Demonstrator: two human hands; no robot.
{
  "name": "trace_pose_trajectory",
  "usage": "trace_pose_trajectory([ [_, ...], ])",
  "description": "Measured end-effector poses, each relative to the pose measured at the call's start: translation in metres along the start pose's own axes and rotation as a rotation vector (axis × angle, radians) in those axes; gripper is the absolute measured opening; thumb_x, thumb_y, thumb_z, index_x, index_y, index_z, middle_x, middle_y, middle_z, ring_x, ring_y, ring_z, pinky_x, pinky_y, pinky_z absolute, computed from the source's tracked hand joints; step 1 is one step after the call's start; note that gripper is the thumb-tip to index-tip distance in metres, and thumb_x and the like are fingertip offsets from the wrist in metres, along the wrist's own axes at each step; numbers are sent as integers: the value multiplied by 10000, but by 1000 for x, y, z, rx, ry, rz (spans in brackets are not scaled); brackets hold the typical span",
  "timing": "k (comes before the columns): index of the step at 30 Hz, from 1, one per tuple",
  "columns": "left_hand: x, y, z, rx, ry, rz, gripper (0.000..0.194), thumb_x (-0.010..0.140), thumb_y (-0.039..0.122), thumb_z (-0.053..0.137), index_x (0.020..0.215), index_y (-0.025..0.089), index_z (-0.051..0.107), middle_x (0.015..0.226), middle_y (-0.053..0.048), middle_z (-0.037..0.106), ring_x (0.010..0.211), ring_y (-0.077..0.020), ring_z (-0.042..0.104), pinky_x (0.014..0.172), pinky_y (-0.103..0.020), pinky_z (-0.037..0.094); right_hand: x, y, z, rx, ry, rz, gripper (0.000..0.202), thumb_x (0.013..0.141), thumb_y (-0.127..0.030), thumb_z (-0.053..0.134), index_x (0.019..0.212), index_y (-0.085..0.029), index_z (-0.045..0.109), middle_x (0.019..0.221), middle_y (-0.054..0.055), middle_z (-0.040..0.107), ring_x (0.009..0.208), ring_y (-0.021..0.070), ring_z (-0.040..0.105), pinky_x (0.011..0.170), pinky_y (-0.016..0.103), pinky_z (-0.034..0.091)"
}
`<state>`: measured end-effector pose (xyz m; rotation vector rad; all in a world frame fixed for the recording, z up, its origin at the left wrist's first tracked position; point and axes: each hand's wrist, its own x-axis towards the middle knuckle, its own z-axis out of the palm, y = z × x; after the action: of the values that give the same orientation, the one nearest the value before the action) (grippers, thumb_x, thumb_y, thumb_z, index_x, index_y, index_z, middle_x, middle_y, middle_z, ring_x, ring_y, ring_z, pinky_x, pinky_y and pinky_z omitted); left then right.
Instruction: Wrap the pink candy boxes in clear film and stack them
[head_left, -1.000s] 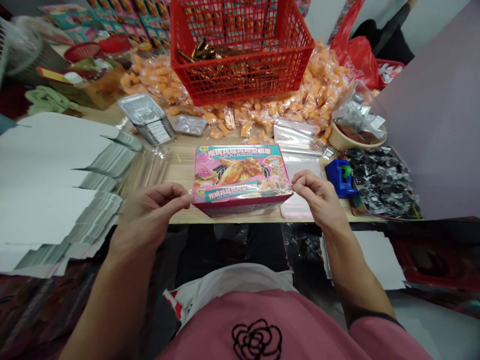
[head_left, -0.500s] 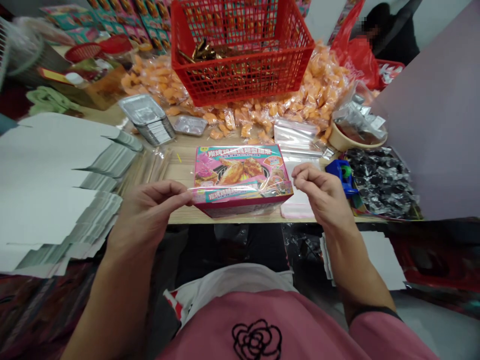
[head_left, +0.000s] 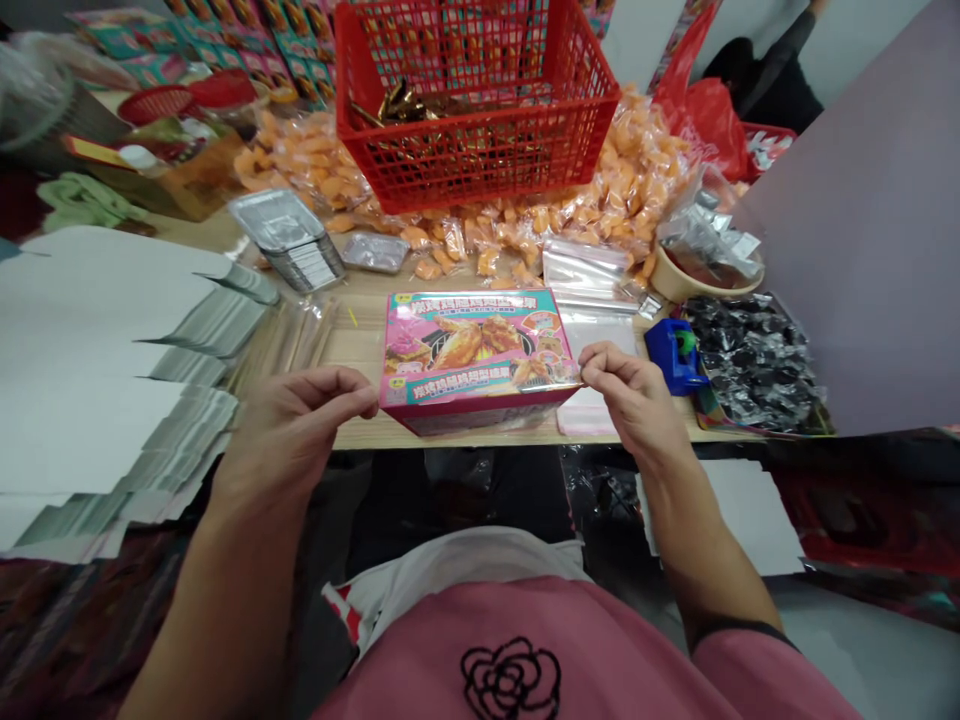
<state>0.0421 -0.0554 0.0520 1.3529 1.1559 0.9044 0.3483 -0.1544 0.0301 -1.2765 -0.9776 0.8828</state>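
A pink and teal printed cardboard box [head_left: 476,350], with roasted chicken wings pictured on its lid, lies shut at the table's front edge. At its front left corner is my left hand [head_left: 307,420], thumb and forefinger pinched together. My right hand [head_left: 630,395] pinches at the front right corner, its fingertips touching the box or very close to it. Whatever sits between the fingertips is too small to make out. Clear plastic bags [head_left: 592,335] lie partly under and behind the box's right side. A blue tape dispenser [head_left: 673,357] stands just beyond my right hand.
A red basket [head_left: 480,150] with gold-wrapped pieces stands behind, among orange wrapped pieces [head_left: 637,180]. Flat white cartons [head_left: 90,350] are stacked left, near foil trays [head_left: 289,240]. A bowl of silver packets [head_left: 697,275] and black packets [head_left: 757,360] are right. Another person [head_left: 772,80] is far right.
The shiny band across the lid's front edge has gone, and the front print shows flat and clear. My right hand is a little closer to the box corner. The view has shifted slightly.
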Motion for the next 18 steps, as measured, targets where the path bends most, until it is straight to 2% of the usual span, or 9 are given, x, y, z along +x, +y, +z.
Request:
trace_pose_trajectory([
  [18,-1,3,3,-18,23,-29,116,565,273,779,525,202,697,565,20,611,621,-121,512,674,-263,370,0,7,1,41,16,26,161,739,-243,722,601,-203,648,837,19,584,871,172,530,823,333,375],
])
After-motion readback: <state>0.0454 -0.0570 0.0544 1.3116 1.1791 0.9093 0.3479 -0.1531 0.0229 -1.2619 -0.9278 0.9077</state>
